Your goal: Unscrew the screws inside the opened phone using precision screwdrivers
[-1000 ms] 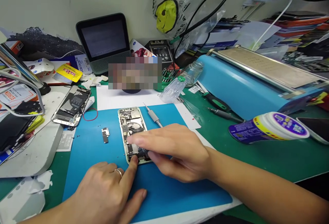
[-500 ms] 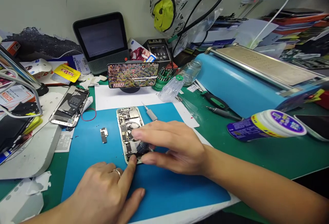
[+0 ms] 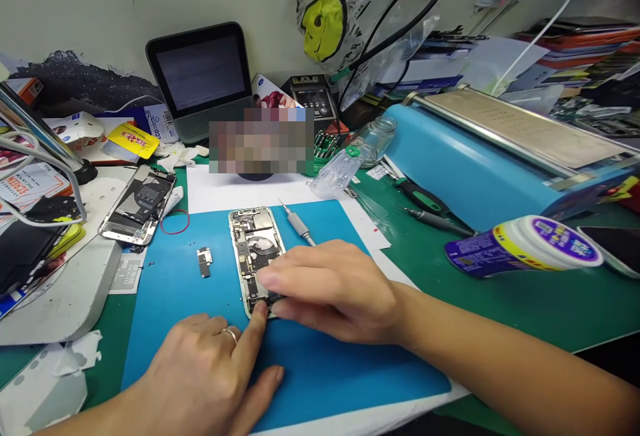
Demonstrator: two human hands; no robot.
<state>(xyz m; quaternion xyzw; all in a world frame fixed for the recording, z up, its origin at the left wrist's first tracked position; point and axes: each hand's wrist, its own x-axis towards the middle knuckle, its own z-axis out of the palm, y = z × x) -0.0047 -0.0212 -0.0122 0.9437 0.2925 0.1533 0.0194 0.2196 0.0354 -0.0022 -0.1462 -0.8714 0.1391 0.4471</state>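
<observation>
An opened phone (image 3: 260,221) lies face up on the blue mat, its inner parts showing. My left hand (image 3: 205,363) has its index fingertip pressed on the phone's lower end. Its thumb is spread away and nothing is held. Over the lower right of the phone is my right hand (image 3: 335,289), its fingers and thumb drawn together. What they hold, if anything, is hidden behind them. Left of the phone rests a small metal-and-black part (image 3: 204,262). A grey pen-like tool (image 3: 299,224) with a fine tip lies just beyond my right hand.
Under the phone is the blue mat (image 3: 170,336). A second opened phone (image 3: 140,204) lies at left near a red rubber band (image 3: 175,222). At right are a purple tub (image 3: 520,246), a screwdriver (image 3: 423,196) and a blue machine (image 3: 460,156). A glass jar (image 3: 377,139) stands behind.
My right fingers have drawn closer together, and the dark piece seen beside them is now mostly hidden. The left hand stays put. The view has shifted slightly.
</observation>
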